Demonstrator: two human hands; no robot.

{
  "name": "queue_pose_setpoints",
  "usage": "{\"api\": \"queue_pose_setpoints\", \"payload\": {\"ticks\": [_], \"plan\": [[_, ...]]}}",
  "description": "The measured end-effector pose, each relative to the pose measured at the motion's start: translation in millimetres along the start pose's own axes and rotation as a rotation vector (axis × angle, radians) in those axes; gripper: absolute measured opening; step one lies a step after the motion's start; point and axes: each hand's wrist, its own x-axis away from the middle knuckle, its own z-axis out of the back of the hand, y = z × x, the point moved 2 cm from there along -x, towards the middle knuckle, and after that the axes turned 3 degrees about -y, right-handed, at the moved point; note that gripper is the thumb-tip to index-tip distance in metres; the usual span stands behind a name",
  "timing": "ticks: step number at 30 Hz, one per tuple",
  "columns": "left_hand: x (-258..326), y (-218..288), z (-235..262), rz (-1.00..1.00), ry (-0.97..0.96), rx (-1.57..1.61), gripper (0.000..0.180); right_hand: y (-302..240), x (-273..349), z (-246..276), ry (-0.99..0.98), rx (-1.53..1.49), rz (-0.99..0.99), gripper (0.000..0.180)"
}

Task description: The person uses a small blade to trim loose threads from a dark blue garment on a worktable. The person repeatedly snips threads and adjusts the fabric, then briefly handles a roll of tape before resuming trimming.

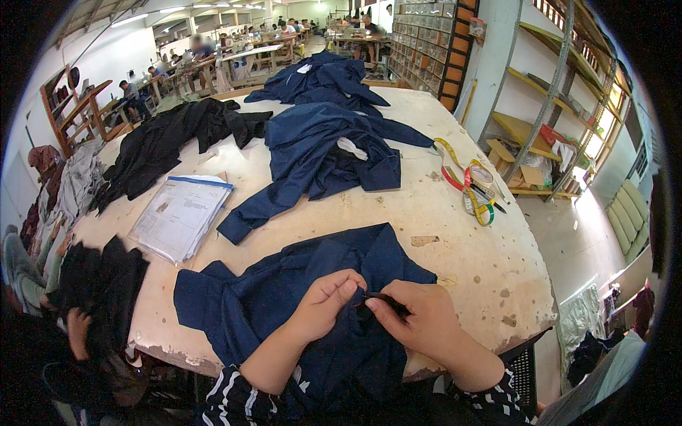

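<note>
A navy blue long-sleeved garment (284, 277) lies spread at the near edge of the table, partly draped toward me. My left hand (330, 302) is closed in a pinch on a bit of its cloth, near the middle. Close beside it, almost touching, my right hand (419, 316) is wrapped round a slim black tool (387, 304). The tool's tip points at the pinched spot; its exact kind is hidden by the fingers. A small white tag (303, 385) shows on the cloth between my forearms.
Farther along the pale, chipped table (483, 277) lie another navy garment (312, 142), a navy pile (320, 77) and black clothing (181, 135). Papers in a plastic sleeve (181, 216) lie left; a tape measure (449, 176) and pens (490, 195) right. Another person's hand (78, 332) is at the left.
</note>
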Motion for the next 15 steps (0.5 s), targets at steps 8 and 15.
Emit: {"api": "queue_pose_setpoints", "payload": {"ticks": [8,15], "plan": [[0,-3,-3,-0.006,0.023,-0.113,0.024,0,0,-1,-0.002,-0.006,-0.035,0.02],[1,-4,-6,-0.001,0.044,-0.012,0.024,23,-3,-2,-0.122,-1.054,-0.462,0.023]]}}
